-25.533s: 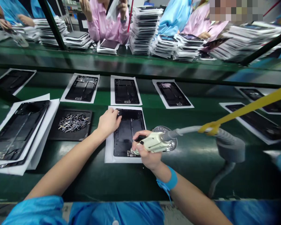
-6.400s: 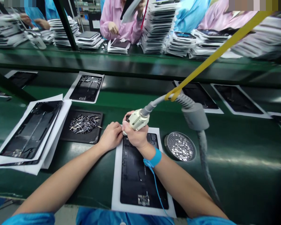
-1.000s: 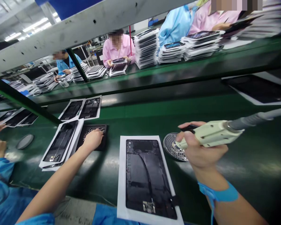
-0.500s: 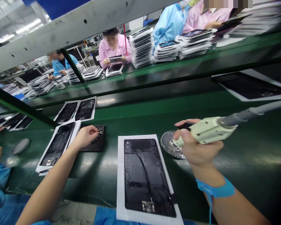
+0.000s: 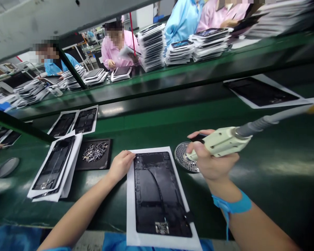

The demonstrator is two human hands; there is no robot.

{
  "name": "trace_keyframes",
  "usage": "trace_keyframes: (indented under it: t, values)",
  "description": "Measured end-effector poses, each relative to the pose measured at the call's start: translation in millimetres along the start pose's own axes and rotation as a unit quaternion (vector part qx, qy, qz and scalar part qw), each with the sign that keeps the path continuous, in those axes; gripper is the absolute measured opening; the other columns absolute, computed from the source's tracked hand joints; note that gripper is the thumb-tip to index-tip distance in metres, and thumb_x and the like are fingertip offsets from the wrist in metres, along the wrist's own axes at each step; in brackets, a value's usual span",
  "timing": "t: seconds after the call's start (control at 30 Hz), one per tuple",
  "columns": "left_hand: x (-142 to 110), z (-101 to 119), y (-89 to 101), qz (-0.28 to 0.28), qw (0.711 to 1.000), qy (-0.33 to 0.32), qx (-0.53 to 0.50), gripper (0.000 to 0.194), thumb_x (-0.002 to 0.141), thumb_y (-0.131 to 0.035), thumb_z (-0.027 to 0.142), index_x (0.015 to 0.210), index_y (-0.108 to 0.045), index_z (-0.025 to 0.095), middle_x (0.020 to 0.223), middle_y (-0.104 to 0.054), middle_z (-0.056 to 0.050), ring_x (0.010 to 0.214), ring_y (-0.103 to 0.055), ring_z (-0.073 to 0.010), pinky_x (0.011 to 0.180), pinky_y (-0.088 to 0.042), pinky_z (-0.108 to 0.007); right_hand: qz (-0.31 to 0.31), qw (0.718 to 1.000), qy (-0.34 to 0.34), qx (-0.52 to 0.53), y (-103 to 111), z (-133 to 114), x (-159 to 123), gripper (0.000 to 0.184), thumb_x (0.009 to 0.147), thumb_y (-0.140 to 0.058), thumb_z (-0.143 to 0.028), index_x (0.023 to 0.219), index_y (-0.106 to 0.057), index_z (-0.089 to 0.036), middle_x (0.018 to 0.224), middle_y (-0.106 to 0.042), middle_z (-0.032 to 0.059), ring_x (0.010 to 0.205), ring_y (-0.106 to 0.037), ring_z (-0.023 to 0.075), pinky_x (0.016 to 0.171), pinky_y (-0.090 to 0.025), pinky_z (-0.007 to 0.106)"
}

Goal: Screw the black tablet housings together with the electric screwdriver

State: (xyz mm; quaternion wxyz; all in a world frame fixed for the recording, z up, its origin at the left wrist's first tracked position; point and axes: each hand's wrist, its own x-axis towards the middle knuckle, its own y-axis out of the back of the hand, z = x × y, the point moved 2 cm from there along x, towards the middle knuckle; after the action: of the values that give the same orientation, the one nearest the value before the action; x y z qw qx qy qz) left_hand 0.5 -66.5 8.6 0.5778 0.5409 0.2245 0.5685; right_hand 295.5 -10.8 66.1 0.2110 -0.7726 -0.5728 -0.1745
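Note:
My right hand (image 5: 214, 160) is wrapped round a pale green electric screwdriver (image 5: 221, 141). The front end of this tool is over a round metal disc full of small holes (image 5: 181, 155). My left hand (image 5: 121, 165) has its fingers pinched together at the top left corner of an opened black tablet housing (image 5: 153, 188); what they hold, if anything, is hidden. That housing lies on a white sheet (image 5: 132, 223) in front of me, with a dark cable running down it. Left of my left hand, a black tray (image 5: 106, 153) holds a heap of small metallic parts (image 5: 95, 151).
Further left lies a stack of tablet housings on white sheets (image 5: 54, 162), with a grey round lid (image 5: 7, 167) beyond it. More housings (image 5: 86, 119) lie behind. A grey cable (image 5: 274, 118) trails right from the screwdriver. Co-workers sit across the green bench behind tall stacks (image 5: 151, 48).
My left hand has moved right, from the tray of small parts to the corner of the tablet housing. My right hand keeps the screwdriver at the disc. The view has shifted slightly.

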Motion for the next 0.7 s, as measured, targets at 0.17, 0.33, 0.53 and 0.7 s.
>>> trace_keyframes:
  t: [0.17,0.33,0.53,0.7]
  values:
    - [-2,6,-2.6,-0.038,0.995,-0.016,0.089,0.031,0.104,-0.042,0.021,0.098,-0.072,0.022,0.095,-0.071,-0.007,0.088,-0.065,-0.0181,0.081,-0.056,-0.030,-0.012,1.000,0.011,0.003,2,1,0,0.013,0.083,-0.074,-0.027,0.095,-0.067,-0.024,0.074,-0.069,-0.0005,0.050,-0.064,0.0174,0.052,-0.054,0.036]
    - [-5,23,3.9,-0.071,0.988,-0.019,0.133,0.027,0.103,-0.044,0.025,0.108,-0.070,0.021,0.103,-0.070,-0.011,0.093,-0.063,-0.0236,0.080,-0.053,-0.037,-0.021,0.999,0.011,-0.020,5,8,-2,0.017,0.081,-0.072,-0.020,0.097,-0.065,-0.021,0.079,-0.070,-0.0004,0.051,-0.064,0.0143,0.051,-0.056,0.032]
    - [-6,16,4.4,-0.062,0.992,-0.002,0.110,0.030,0.099,-0.045,0.020,0.120,-0.066,0.019,0.111,-0.069,-0.013,0.102,-0.061,-0.0286,0.085,-0.052,-0.043,-0.042,0.999,0.014,-0.027,9,14,-6,0.020,0.082,-0.071,-0.019,0.100,-0.064,-0.022,0.080,-0.070,-0.0004,0.052,-0.065,0.0145,0.053,-0.057,0.033]
    - [-2,1,2.0,-0.024,0.999,0.009,0.030,0.029,0.100,-0.043,0.018,0.117,-0.066,0.018,0.103,-0.069,-0.010,0.094,-0.060,-0.0246,0.086,-0.053,-0.040,-0.048,0.999,0.008,-0.023,7,17,-7,0.020,0.083,-0.071,-0.018,0.101,-0.063,-0.022,0.083,-0.070,0.0001,0.052,-0.064,0.0131,0.051,-0.056,0.031]
